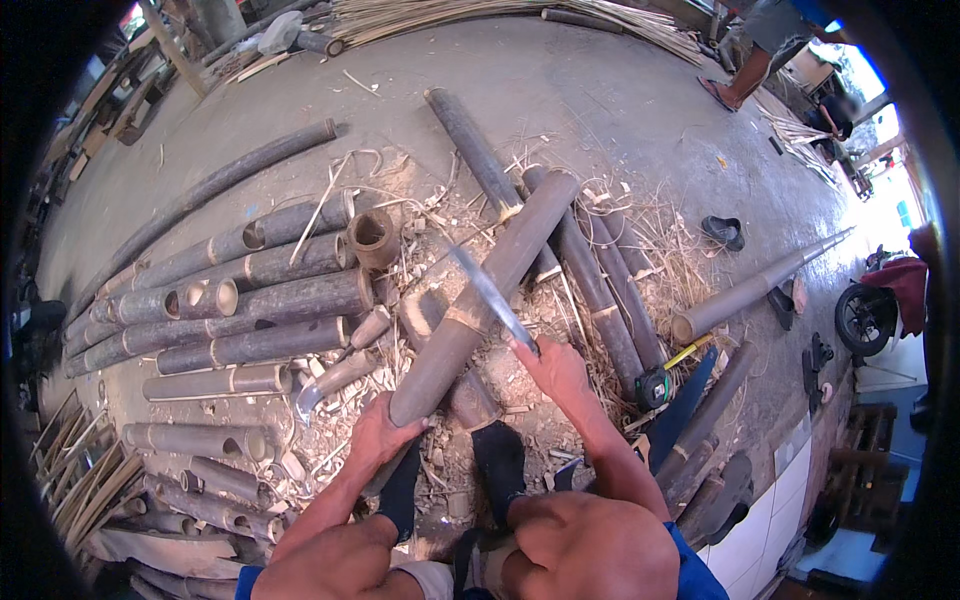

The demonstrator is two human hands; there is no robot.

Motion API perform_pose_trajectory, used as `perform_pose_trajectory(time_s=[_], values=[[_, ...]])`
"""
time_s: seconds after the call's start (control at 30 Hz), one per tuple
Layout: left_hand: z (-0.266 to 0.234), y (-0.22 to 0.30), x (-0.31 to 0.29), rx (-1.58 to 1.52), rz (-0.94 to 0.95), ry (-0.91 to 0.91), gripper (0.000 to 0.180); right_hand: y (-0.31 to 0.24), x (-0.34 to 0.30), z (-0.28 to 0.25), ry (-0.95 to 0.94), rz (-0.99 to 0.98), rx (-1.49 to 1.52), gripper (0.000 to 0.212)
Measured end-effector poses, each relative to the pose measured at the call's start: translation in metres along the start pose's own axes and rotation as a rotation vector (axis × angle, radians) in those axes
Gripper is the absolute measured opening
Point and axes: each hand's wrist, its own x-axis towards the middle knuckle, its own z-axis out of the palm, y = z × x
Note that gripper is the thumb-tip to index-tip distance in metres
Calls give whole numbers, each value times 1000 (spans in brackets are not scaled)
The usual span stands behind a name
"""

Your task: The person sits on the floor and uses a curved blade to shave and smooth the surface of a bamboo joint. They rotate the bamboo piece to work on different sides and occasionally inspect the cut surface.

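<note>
A thick brown bamboo pole (450, 355) slants away from me, resting across other bamboo pieces on the floor. My left hand (385, 435) is closed around its near end. In my right hand (555, 372) is a long-bladed knife (490, 298), the fingers wrapped round its handle, which is mostly hidden. The bright blade crosses over the pole near its middle joint; I cannot tell whether it touches. A shorter bamboo piece (472, 402) lies under the pole, between my feet. Shavings (410, 190) are scattered all around.
Several dark bamboo poles (270, 300) lie at the left, others (600, 290) at the right. A curved-blade tool (325, 385) rests left of my hands. A tape measure (655, 388) and blue saw (690, 400) lie right. Another person's leg (750, 75) stands at far right.
</note>
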Motion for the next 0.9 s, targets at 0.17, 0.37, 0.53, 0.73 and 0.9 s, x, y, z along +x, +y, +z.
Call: perform_pose_trajectory(time_s=[0.17, 0.37, 0.53, 0.73, 0.9], values=[[-1, 5, 1, 107, 51, 51, 81, 15, 6, 13, -308, -309, -167, 81], [-5, 14, -4, 113, 8, 83, 83, 10, 11, 25, 73, 9, 184, 81], [-7, 11, 2, 91, -17, 22, 87, 2, 15, 30, -446, -362, -57, 70], [-5, 1, 4, 41, 17, 41, 89, 12, 15, 35, -171, -170, 39, 73], [-4, -10, 9, -10, 0, 26, 86, 12, 10, 39, -129, -86, 7, 78]])
